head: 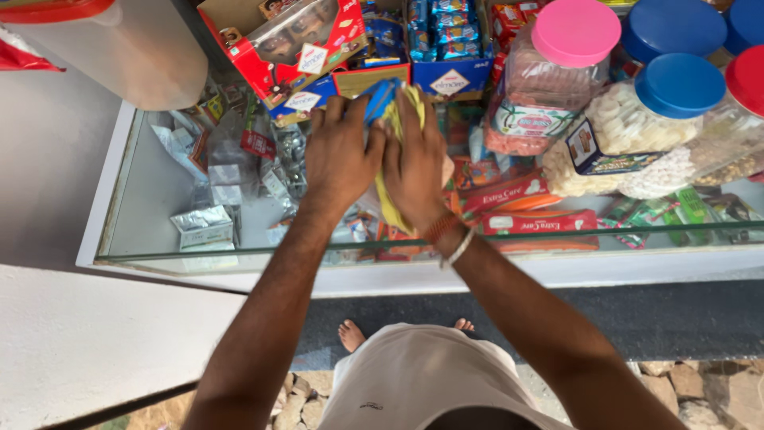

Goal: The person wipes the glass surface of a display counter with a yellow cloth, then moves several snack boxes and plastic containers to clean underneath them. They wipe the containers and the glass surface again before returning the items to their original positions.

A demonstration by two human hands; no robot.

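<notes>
Glass counter (pixel 159 199): hands (both flat) on packets (pixel 391 111)

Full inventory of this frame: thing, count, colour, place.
yellow-and-blue packet: 1, yellow and blue, on the glass counter top, under both hands
glass counter: 1, clear top with white frame, centre; silver, red and green packets inside
red box: 1, red with clear window, back left of counter
blue carton: 1, blue, back centre, filled with blue packets
pink-lidded jar: 1, clear with pink lid, right of centre
blue-lidded jars: at least 2, clear with blue lids, right
red-lidded jar: 1, partly cut off, far right
white wall: 1, lower left
bare feet: 2, below counter
left hand: 1, pressing the packet
right hand: 1, wrist with bands, gripping the packet
</notes>
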